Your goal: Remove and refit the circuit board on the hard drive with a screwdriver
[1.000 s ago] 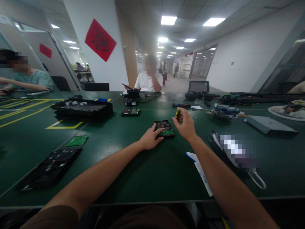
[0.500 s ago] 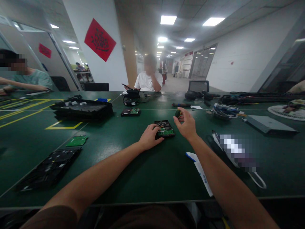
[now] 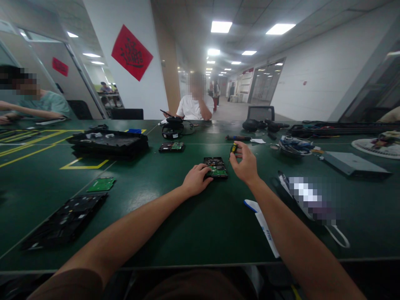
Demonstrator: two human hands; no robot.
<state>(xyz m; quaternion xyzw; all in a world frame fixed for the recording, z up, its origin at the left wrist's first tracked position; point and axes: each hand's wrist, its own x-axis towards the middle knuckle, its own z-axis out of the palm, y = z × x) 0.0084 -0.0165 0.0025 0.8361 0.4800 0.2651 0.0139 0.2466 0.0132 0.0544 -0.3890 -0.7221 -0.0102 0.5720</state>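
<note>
A hard drive (image 3: 218, 163) with a green circuit board lies on the green table in front of me. My left hand (image 3: 197, 178) grips its left side, with the thumb at the near edge and fingers over the board. Just right of the drive, my right hand (image 3: 245, 161) pinches the black and yellow handle of a small screwdriver (image 3: 233, 147). The handle is upright, and a thin shaft runs down beside the drive's right edge. I cannot make out where its tip sits.
Another hard drive (image 3: 171, 146) lies beyond my left hand. To the left are stacked black trays (image 3: 108, 143), a green circuit board (image 3: 101, 184) and a black plastic panel (image 3: 65, 221). A white-blue strip (image 3: 264, 227) and a grey metal box (image 3: 354, 161) lie right. A person (image 3: 194, 106) sits opposite.
The screwdriver handle has turned in my right fingers, showing more of its yellow part. My left hand stays on the hard drive, which has barely shifted.
</note>
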